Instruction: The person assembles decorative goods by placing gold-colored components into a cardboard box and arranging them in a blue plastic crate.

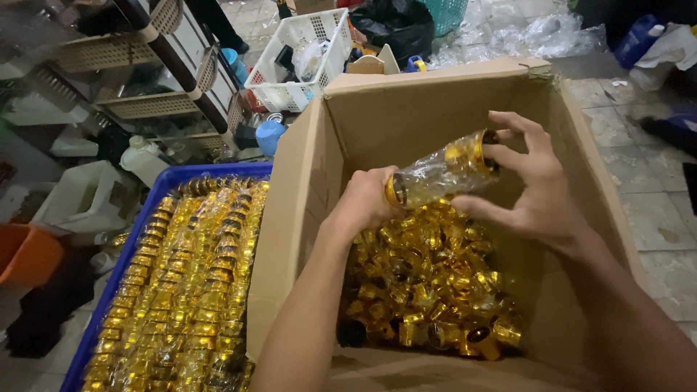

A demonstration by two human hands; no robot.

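Observation:
A clear plastic sleeve of stacked gold caps (441, 173) is held level over a large cardboard box (421, 109). My left hand (365, 202) grips its left end. My right hand (534, 187) is at its right end, fingers spread around the end cap and touching it. Below, the box bottom holds a heap of loose gold caps (425, 283). To the left of the box, a blue plastic crate (120, 268) is filled with rows of the same wrapped gold cap sleeves (189, 290).
A white plastic basket (290, 54) with odds and ends stands behind the box. Beige shelf racks (145, 80) and white jugs (83, 196) are at the left, with an orange tub (25, 254) at the left edge. Tiled floor (653, 203) lies to the right.

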